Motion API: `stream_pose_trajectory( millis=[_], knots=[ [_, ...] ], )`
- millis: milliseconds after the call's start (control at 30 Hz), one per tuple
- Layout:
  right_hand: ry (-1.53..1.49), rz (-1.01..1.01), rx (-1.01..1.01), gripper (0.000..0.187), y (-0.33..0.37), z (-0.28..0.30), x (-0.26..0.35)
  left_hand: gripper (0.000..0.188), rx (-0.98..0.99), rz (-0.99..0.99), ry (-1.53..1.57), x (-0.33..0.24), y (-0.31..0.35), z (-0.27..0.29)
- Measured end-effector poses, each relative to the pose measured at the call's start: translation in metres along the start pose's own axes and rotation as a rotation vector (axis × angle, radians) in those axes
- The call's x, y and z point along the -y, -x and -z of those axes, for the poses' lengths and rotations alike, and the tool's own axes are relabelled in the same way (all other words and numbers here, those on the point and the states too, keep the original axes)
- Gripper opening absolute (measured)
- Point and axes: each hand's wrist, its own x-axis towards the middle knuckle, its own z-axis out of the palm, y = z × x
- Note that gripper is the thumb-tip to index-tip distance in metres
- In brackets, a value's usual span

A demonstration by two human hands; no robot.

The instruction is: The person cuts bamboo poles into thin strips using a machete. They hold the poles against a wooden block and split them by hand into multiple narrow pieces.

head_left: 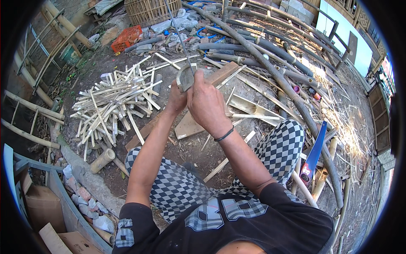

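A short bamboo piece [185, 77], curved and hollow, sits upright in front of the person's knees, above the dirt ground [198, 148]. In the head view, the left hand [176, 100] is wrapped around its lower part, and the right hand [206, 101] is closed on a thin blade [177, 34] that runs up and away from the piece's top edge. A heap of split bamboo sticks [112, 106] lies to the left; a blue-handled saw [315, 152] rests by the right knee; long bamboo poles [270, 63] lie beyond.

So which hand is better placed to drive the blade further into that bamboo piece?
Probably the right hand: it grips the long thin blade above the curved bamboo piece, while the left hand holds that piece.
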Motion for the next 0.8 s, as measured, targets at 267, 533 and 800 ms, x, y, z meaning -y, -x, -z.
stream_pose_trajectory(
  millis=[267, 533, 800],
  knots=[
    [-0.12, 0.0, -0.044, 0.018, -0.007, 0.008, -0.012, 0.031, -0.05, -0.019, -0.001, -0.007, -0.002, -0.009],
    [-0.14, -0.002, -0.049, 0.017, -0.008, 0.007, -0.013, 0.033, -0.046, 0.016, 0.068, 0.003, -0.003, -0.006],
    [-0.132, -0.003, -0.056, 0.019, -0.011, 0.007, -0.013, 0.034, -0.031, 0.008, 0.05, 0.001, -0.004, -0.006]
  ],
)
